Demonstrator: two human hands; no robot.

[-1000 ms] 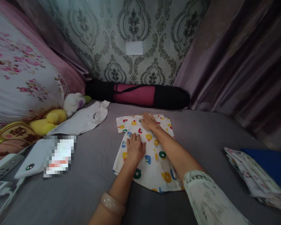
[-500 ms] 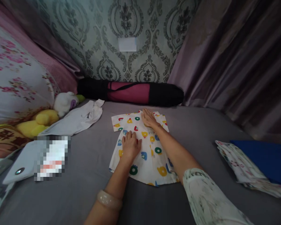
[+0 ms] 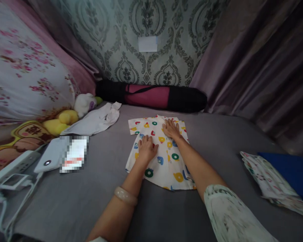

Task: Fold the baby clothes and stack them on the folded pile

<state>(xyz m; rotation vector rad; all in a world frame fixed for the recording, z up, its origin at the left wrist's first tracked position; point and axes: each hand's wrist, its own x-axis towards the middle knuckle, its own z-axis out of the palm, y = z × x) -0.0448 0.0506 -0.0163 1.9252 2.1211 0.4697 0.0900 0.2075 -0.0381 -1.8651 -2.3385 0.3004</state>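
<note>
A small white short-sleeved shirt (image 3: 158, 173) with colourful letter-like prints lies spread flat on the grey sheet (image 3: 101, 181). Its collar end points away from me and its hem toward me. My left hand (image 3: 146, 148) rests on the left middle of the shirt, palm down, fingers apart. Higher up, my right hand (image 3: 171, 129) presses flat near the collar on the right side, fingers spread. Neither hand grips the cloth. A pale bangle circles my left wrist.
A black and maroon long bag (image 3: 147, 96) lies along the wall. At left are a light grey garment (image 3: 96, 119), plush toys (image 3: 60, 122), a white power bank (image 3: 52, 156), a power strip (image 3: 17, 168) and cables. Folded clothes (image 3: 270, 181) and a blue item (image 3: 288, 171) lie at right.
My right hand has slid from the shirt's collar middle toward its right shoulder. My left hand stays at about the same spot on the shirt. The whole view has shifted slightly.
</note>
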